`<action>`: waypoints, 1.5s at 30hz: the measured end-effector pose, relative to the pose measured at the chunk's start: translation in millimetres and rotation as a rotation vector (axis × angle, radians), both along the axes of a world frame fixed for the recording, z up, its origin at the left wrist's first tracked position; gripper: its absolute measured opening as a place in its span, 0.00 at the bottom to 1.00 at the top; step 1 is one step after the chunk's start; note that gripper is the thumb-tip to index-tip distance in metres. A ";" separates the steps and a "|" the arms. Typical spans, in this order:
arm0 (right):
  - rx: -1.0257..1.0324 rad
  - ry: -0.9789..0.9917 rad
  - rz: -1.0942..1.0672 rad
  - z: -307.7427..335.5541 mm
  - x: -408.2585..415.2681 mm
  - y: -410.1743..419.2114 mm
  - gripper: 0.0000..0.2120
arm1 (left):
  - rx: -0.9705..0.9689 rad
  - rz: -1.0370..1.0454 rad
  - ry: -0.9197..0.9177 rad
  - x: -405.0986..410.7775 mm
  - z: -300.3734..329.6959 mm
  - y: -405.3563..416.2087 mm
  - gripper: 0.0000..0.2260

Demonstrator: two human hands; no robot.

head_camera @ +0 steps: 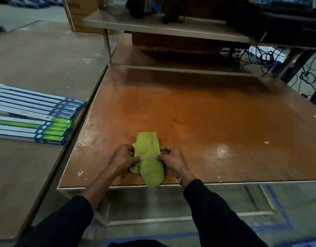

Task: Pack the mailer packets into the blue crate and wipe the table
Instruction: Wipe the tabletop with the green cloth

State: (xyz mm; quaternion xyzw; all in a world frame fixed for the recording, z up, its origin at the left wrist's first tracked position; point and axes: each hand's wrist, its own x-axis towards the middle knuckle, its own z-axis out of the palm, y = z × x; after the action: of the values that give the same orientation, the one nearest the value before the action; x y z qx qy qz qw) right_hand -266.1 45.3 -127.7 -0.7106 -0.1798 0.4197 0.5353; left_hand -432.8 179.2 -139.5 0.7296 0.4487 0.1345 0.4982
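Note:
A green cloth (pixel 149 157) lies bunched lengthwise near the front edge of the orange-brown table (pixel 198 113), its near end hanging slightly over the edge. My left hand (pixel 123 156) pinches the cloth's left side with curled fingers. My right hand (pixel 171 158) pinches its right side. Both hands sit low over the tabletop. No mailer packets and no blue crate are in view.
Several long flat boxes (pixel 34 113) in blue, white and green lie stacked on the neighbouring table at the left. A raised shelf (pixel 153 25) with dark objects stands at the table's back. Cables (pixel 260 57) hang at the back right. A small white scrap (pixel 266 142) lies on the table.

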 end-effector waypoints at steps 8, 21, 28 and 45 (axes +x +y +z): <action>0.206 -0.040 -0.010 11.1 4.5 -4.8 0.13 | -0.112 -0.255 -0.310 4.6 20.3 19.6 0.18; 0.249 0.047 -0.256 19.6 -16.0 -12.1 0.14 | -0.190 -0.579 -0.358 16.7 35.7 48.9 0.10; 0.262 -0.113 -0.381 22.2 -20.2 -60.2 0.06 | -0.466 -0.612 -0.341 46.8 29.9 19.5 0.06; 0.176 -0.421 -0.728 16.3 93.9 -272.5 0.11 | -0.352 -0.821 -0.400 237.3 26.7 -196.8 0.09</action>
State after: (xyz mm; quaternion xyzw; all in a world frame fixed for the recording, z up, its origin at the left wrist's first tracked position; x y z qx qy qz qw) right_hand -172.2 -227.2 -111.3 -0.7496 -0.0577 0.0324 0.6586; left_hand -195.5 -17.5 -112.8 0.7110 0.0351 -0.0132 0.7022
